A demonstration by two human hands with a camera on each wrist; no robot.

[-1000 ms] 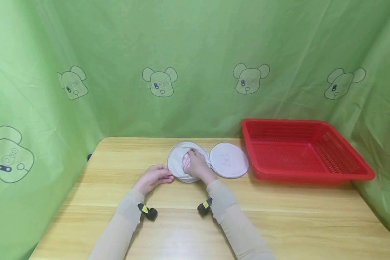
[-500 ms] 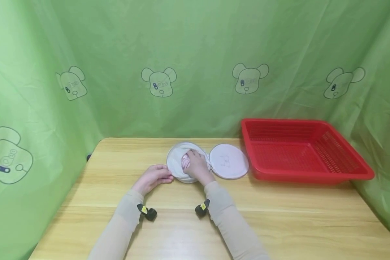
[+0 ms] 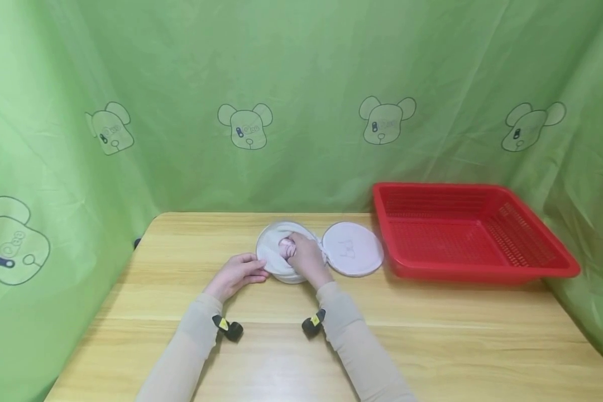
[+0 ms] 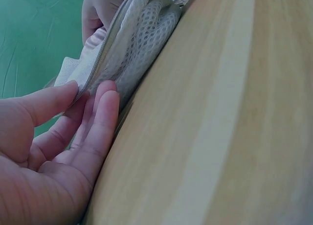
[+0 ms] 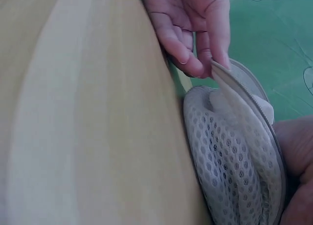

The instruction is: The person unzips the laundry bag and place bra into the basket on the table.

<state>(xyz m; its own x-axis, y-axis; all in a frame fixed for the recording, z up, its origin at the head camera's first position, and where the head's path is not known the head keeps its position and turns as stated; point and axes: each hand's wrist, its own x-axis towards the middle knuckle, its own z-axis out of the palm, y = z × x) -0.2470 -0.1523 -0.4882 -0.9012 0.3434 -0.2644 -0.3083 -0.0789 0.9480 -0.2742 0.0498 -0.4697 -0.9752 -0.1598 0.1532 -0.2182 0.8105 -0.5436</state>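
A round white mesh laundry bag [image 3: 269,249] lies on the table, its zipped lid [image 3: 353,249] folded out flat to the right. My left hand [image 3: 237,274] pinches the bag's rim at the left; in the left wrist view the thumb sits on the zip edge, with the fingers below it. Reaching into the bag's opening, my right hand [image 3: 309,259] grips a bunched pink cloth [image 3: 286,247], shiny and folded. Most of the right fingertips are hidden by the hand and the bag. Honeycomb mesh [image 5: 220,151] on the bag's side shows in the right wrist view.
A red plastic basket [image 3: 462,273] with slotted walls stands right of the lid. Green curtains [image 3: 311,167] with bear-head prints enclose the wooden table [image 3: 261,357] at the back and sides. Each wrist wears a small black camera [image 3: 234,331].
The pink cloth has turned and sits more compactly under my right hand. The bag has shifted very slightly left, and my left hand stays on its rim.
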